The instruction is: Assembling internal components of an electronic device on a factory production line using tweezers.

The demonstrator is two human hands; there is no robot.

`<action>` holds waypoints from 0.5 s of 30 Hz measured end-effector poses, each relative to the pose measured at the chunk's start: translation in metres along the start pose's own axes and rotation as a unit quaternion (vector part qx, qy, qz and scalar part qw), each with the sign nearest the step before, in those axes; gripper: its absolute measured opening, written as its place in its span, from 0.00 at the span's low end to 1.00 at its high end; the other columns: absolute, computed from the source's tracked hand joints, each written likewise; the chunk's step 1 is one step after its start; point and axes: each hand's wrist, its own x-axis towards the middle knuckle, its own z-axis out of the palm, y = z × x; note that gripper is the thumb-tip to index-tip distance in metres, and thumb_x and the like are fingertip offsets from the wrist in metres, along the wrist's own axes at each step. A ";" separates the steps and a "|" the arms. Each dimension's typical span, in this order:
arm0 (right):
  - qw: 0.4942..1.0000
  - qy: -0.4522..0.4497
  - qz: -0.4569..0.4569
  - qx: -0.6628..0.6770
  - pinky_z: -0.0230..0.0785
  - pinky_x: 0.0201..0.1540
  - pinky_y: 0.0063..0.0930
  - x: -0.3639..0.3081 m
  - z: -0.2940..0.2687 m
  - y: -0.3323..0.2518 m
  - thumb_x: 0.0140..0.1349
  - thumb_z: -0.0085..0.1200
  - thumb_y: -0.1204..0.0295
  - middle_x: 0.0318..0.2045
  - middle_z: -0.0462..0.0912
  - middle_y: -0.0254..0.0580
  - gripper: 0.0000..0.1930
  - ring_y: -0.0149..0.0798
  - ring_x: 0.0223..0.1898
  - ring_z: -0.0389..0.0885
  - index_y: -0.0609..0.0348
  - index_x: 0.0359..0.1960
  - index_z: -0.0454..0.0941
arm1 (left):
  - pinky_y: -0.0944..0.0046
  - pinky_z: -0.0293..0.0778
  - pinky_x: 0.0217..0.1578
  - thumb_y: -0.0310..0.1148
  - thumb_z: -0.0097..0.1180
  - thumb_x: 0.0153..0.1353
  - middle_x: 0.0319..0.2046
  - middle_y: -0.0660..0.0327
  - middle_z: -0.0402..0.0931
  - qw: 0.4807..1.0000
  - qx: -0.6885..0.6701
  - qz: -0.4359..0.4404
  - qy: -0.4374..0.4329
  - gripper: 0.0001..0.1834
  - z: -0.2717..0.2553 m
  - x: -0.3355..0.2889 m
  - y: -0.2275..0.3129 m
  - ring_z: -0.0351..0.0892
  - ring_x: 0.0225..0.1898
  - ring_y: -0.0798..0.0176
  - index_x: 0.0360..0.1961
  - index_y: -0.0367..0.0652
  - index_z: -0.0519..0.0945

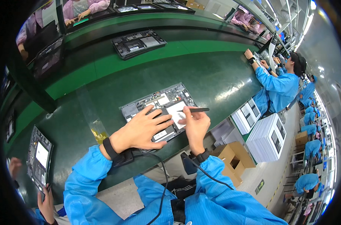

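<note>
An opened laptop base (131,109) lies on the green bench in front of me, its boards and black battery exposed. My left hand (144,129) rests flat across its left and middle part, fingers spread, covering some of the inside. Between the thumb and fingers of my right hand (196,127) is a slim black tool (199,110), which looks like tweezers. Its tip points left, over a white rectangular panel (177,112) in the laptop. My right fingertips are at this panel and hide part of it.
Another opened laptop base (138,43) sits on the green conveyor strip beyond. At the left, a person's hand holds a laptop base (39,159). White trays (266,138) and a cardboard box (234,161) stand right of the bench. A black cable (165,176) hangs before me.
</note>
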 end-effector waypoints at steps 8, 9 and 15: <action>0.994 -0.041 -0.031 0.092 0.67 0.22 0.17 0.018 -0.017 -0.011 0.71 0.60 0.65 0.36 0.86 0.41 0.15 0.31 0.27 0.86 0.67 0.47 0.80 | 0.46 0.62 0.65 0.55 0.56 0.62 0.58 0.51 0.77 1.000 -0.001 0.009 0.026 0.33 0.007 0.005 0.006 0.73 0.60 0.51 0.57 0.37 0.77; 0.989 -0.080 -0.052 0.111 0.68 0.24 0.17 0.022 -0.011 -0.020 0.71 0.59 0.65 0.37 0.86 0.42 0.14 0.31 0.29 0.86 0.67 0.47 0.80 | 0.46 0.62 0.65 0.54 0.54 0.64 0.57 0.51 0.77 0.997 -0.002 0.019 0.069 0.33 0.007 0.006 0.011 0.73 0.59 0.50 0.58 0.35 0.76; 0.899 -0.407 -0.102 0.124 0.74 0.31 0.20 0.025 0.081 -0.072 0.71 0.59 0.68 0.40 0.87 0.46 0.12 0.34 0.33 0.88 0.66 0.47 0.81 | 0.57 0.70 0.50 0.44 0.60 0.62 0.44 0.58 0.79 0.988 0.051 -0.125 0.076 0.19 -0.047 -0.072 0.085 0.78 0.47 0.58 0.46 0.40 0.81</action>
